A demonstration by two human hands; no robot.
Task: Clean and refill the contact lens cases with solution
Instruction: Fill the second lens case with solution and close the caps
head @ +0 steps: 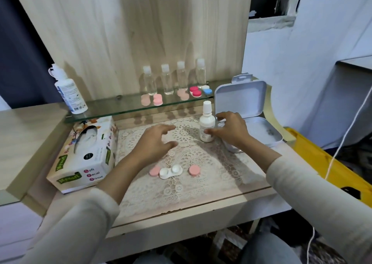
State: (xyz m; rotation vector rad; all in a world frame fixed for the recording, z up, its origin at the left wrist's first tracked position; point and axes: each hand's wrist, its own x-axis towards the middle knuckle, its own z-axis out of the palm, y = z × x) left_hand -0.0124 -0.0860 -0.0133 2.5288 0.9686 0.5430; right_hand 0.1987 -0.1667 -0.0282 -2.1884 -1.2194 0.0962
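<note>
A white contact lens case lies open on the lace mat, with one pink cap to its left and another pink cap to its right. Behind it stands a small white solution bottle with its cap on. My right hand is spread beside the bottle, thumb tip at its lower label, fingers above a clear cup partly hidden behind it. My left hand hovers over the mat with fingers loosely extended, holding nothing.
A tissue box lies at the left. An open white tin sits at the right. The glass shelf carries a large solution bottle, several clear small bottles and several coloured lens cases. A yellow bin stands to the right.
</note>
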